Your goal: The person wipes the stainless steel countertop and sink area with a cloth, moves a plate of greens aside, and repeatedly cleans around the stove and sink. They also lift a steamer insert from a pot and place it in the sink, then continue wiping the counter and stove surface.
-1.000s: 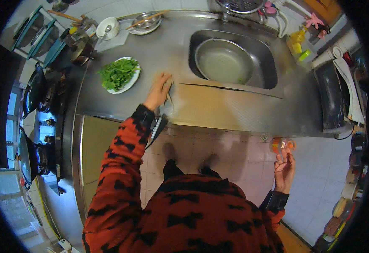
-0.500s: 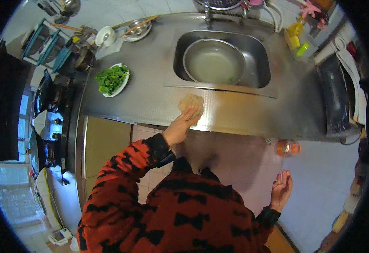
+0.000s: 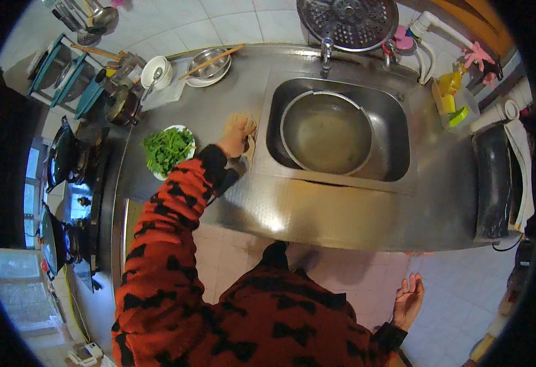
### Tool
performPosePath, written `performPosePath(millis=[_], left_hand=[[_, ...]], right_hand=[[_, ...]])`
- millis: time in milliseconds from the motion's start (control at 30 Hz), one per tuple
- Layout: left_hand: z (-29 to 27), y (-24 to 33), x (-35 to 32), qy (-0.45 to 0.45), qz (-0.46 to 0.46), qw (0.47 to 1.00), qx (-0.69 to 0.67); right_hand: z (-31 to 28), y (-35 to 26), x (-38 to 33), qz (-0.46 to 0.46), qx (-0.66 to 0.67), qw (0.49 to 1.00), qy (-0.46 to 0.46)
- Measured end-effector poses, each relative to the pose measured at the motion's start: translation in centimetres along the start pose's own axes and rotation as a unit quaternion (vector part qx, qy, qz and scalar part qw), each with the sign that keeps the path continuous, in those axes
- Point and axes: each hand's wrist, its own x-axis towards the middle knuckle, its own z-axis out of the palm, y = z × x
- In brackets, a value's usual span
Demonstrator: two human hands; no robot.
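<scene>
My left hand [image 3: 235,139] presses a tan rag [image 3: 241,120] onto the steel counter [image 3: 243,199], just left of the sink. Part of the rag is covered by the fingers. Left of that hand, close to the forearm, is a white plate [image 3: 190,148] heaped with leafy greens [image 3: 167,150]. To the right, the steel sink [image 3: 390,131] holds a round metal basin [image 3: 328,134] with cloudy water in it. My right hand [image 3: 408,300] hangs off the counter at the lower right, palm up, fingers loosely apart, holding nothing.
Behind the plate stand a white cup [image 3: 156,72] with a spoon and a metal bowl [image 3: 211,64] with chopsticks across it. A faucet [image 3: 326,55] rises behind the sink. The gas stove [image 3: 90,153] is at left; a bin of bottles and sponges [image 3: 454,104] sits at right.
My left hand has moved with the rag from the counter's front edge to farther back and left, beside the sink. The view has shifted too; my right hand stays lowered.
</scene>
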Motion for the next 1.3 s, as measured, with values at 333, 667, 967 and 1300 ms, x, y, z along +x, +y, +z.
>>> performPosePath(millis=[333, 667, 967, 1300], left_hand=[[-1.0, -7.8, 16.9, 0.128, 0.21, 0.967, 0.064], [0.2, -13.2, 27.2, 0.082, 0.223, 0.966, 0.101], [2.1, -20.7, 19.3, 0.017, 0.075, 0.997, -0.01], [5.2, -8.0, -5.6, -0.031, -0.019, 0.993, 0.116]], right_hand=[[6.4, 0.9, -2.9, -0.03, -0.015, 0.997, 0.063], [7.4, -0.9, -5.8, -0.031, -0.058, 0.988, 0.142], [4.2, -0.8, -3.3, -0.052, 0.019, 0.995, 0.086], [-10.0, -7.9, 2.8, -0.028, 0.079, 0.996, 0.004]])
